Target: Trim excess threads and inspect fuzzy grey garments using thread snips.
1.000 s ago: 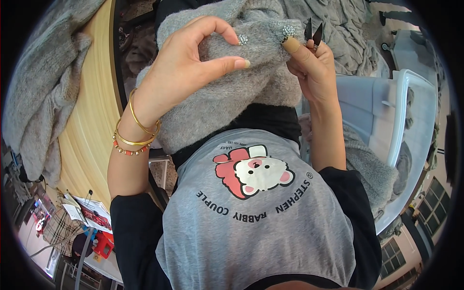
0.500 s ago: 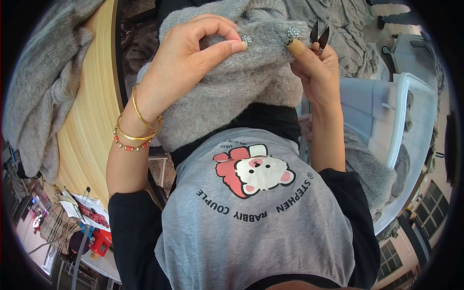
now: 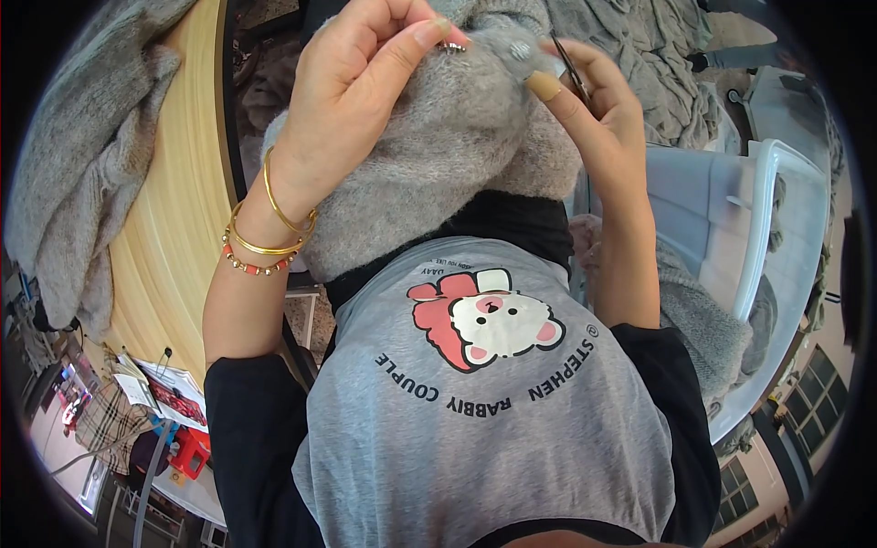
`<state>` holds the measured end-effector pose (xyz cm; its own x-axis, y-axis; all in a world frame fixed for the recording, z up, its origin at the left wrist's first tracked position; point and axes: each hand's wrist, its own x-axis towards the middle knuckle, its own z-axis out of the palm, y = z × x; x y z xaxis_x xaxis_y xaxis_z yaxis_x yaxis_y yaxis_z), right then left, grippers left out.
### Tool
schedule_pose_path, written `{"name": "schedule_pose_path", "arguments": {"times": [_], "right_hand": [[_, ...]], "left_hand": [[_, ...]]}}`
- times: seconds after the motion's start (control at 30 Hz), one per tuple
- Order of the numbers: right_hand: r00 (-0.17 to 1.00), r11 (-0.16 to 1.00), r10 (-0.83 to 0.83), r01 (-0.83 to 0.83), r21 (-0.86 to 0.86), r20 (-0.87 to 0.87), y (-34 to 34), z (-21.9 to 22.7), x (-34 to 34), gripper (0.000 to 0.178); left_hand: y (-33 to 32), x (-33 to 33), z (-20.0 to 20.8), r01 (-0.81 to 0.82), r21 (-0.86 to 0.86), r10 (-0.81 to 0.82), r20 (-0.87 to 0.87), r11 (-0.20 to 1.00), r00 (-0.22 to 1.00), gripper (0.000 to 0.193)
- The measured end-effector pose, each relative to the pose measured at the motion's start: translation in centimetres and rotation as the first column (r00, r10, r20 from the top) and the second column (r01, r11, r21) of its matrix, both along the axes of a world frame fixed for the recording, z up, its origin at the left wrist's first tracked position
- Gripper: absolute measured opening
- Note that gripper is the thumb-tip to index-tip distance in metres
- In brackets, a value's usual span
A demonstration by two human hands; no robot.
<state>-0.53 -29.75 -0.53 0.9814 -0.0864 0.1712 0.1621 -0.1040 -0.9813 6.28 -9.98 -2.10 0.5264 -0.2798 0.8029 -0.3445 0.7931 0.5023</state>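
Observation:
A fluffy grey knit garment (image 3: 429, 128) lies bunched over my lap. My left hand (image 3: 352, 91) pinches a sparkly rhinestone button (image 3: 453, 47) on its far edge between thumb and forefinger. To the right of it, a second sparkly button (image 3: 520, 49) sits on the knit, slightly blurred. My right hand (image 3: 605, 114) is beside that button and holds small dark thread snips (image 3: 572, 71), their blades pointing up and away. A tan covering wraps the tip of my right thumb, which is apart from the fingers.
On my left is a wooden table (image 3: 174, 192) with more grey knitwear (image 3: 87, 164) heaped on it. A translucent plastic bin (image 3: 703, 196) stands to my right, with grey knits in and around it. Another knit pile (image 3: 630, 55) lies ahead.
My left hand has moved away and upward with the button it pinches, lifting the knit edge. My right hand has shifted slightly left, and the snips have turned, their blades now closer together.

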Motion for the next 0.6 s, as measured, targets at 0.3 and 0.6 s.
{"name": "schedule_pose_path", "arguments": {"times": [0.3,0.6], "right_hand": [[0.954,0.847,0.267,-0.163,-0.507,0.139,1.6,4.2,-0.9,0.031],[0.966,0.863,0.231,-0.151,-0.482,0.112,2.3,3.6,-0.8,0.031]], "left_hand": [[0.0,-0.6,0.4,-0.023,0.052,0.026,-0.059,0.998,0.998,0.012],[1.0,-4.2,5.2,-0.149,0.776,0.564,-0.299,0.613,0.770,0.010]]}}
